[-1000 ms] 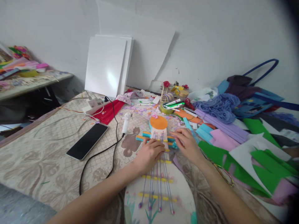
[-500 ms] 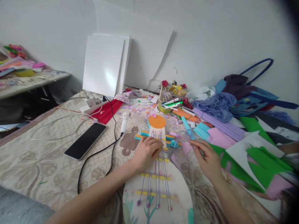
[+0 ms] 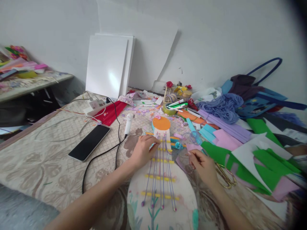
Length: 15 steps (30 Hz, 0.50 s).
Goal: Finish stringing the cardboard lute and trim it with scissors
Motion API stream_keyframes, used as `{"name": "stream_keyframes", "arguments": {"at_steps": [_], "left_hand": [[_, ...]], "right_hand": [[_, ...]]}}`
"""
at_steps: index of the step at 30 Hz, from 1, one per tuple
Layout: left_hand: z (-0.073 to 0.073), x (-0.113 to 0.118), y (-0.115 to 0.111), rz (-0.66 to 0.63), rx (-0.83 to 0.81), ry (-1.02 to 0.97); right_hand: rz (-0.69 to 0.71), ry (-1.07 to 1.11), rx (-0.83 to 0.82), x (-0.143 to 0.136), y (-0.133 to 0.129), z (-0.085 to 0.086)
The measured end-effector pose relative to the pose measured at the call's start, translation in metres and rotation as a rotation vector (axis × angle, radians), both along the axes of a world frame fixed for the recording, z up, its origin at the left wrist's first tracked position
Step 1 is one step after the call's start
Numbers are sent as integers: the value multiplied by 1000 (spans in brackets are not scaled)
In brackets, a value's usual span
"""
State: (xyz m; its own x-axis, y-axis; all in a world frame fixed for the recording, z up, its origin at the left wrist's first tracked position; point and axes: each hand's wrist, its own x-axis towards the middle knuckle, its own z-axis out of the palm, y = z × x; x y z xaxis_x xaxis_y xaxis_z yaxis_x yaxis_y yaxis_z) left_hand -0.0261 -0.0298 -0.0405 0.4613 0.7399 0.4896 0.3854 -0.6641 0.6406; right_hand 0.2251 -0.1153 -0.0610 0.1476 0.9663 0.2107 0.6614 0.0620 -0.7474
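A paper lute (image 3: 165,195) lies flat on the patterned cloth, with a round cream body, purple strings over yellow cross strips, and an orange disc (image 3: 161,123) at the top of its neck. My left hand (image 3: 142,150) holds the left side of the neck, fingers curled over the strings. To the right of the neck, my right hand (image 3: 202,164) rests with its fingertips pinched together above a pale pink scrap (image 3: 182,160). I cannot make out whether anything is between those fingers. A small teal flower (image 3: 177,145) sits by the neck.
A black phone (image 3: 89,142), a white glue gun (image 3: 129,123) with its black cord, and a power strip (image 3: 97,108) lie to the left. Gold scissors (image 3: 225,177), green foam sheets (image 3: 263,163), purple yarn (image 3: 223,107) and markers crowd the right. White boards (image 3: 107,65) lean against the wall.
My right hand has drawn back from the neck toward me and to the right, its fingers now pinched. My left hand slid slightly left along the neck. The view has shifted a little.
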Motion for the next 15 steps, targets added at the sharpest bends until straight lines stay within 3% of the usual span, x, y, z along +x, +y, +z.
{"name": "stream_keyframes", "arguments": {"at_steps": [4,7,15], "left_hand": [[7,-6,-5,72,5,43],[13,-24,-11,183,12,54],[3,-129,-8,631,18,192]], "right_hand": [[-15,18,19,0,2,-8],[-41,57,17,5,4,-16],[-90,136,-7,18,4,-27]]}}
